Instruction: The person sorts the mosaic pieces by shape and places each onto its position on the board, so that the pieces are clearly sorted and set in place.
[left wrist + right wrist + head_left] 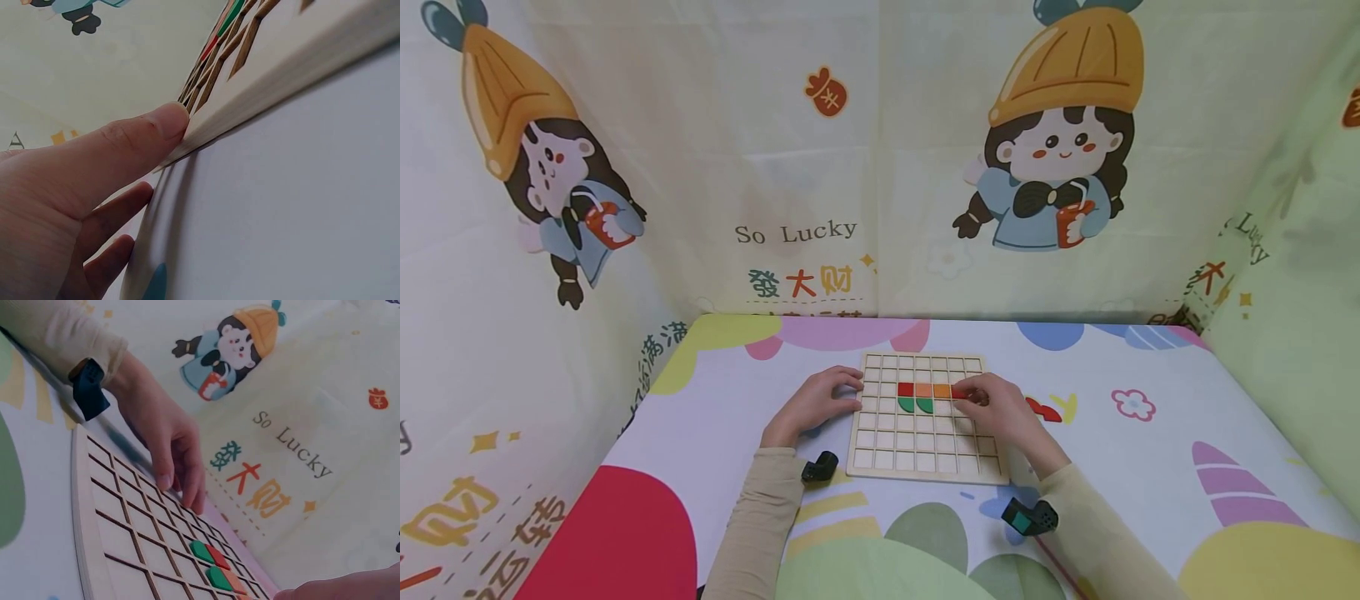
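A wooden grid board [891,479] lies on the table. My left hand [812,402] rests against its left edge, and in the left wrist view the thumb [165,122] touches the board's side, fingers loosely bent. On the grid sit a red square tile [906,389], a salmon tile [923,390] and an orange tile [942,391] in a row. Below the red and salmon ones are two green rounded tiles [924,405]. Over the cell right of the orange tile, my right hand [1006,408] pinches a red tile [957,392], mostly hidden by the fingers.
Red rounded shapes [1043,409] and a yellow shape [1066,407] lie right of the board, beyond my right hand. A printed cloth [1135,475] covers the table. Printed fabric walls [910,275] stand behind and at both sides. Each wrist carries a small black camera [1030,517].
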`<state>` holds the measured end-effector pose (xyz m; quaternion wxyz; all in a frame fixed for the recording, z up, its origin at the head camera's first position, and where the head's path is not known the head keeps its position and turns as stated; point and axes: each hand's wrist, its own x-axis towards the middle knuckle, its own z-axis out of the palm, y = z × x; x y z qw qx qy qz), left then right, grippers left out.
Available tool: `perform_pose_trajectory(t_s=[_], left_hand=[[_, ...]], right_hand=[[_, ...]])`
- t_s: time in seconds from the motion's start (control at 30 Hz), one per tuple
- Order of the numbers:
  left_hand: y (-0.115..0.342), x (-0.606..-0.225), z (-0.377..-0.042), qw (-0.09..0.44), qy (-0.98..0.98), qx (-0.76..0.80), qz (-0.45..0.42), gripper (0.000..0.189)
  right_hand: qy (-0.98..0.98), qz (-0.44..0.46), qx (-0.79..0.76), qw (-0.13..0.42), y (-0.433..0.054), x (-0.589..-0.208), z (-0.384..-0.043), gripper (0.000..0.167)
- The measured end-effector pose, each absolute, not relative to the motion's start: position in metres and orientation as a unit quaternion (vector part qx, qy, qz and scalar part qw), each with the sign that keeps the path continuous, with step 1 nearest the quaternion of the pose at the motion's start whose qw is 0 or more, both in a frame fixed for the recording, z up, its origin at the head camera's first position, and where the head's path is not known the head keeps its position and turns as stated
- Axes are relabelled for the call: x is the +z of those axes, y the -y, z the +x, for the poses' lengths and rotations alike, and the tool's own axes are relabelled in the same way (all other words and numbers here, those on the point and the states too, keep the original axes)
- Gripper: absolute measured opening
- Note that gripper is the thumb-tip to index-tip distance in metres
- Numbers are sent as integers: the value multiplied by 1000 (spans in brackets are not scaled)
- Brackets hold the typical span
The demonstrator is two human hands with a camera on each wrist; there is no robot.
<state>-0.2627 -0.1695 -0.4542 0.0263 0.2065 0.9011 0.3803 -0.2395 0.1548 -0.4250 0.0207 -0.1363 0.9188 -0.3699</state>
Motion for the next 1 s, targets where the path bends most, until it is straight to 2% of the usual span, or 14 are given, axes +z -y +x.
perform_pose_trajectory(t_s=[0.7,1.0], left_hand=[[170,-453,-263,31,-901,381,207,26],[169,-453,-263,33,-899,384,207,27]], right_hand=[[-934,-120,-333,-36,-234,-417,-229,33],[-944,-76,-320,3,-257,-415,-228,42]])
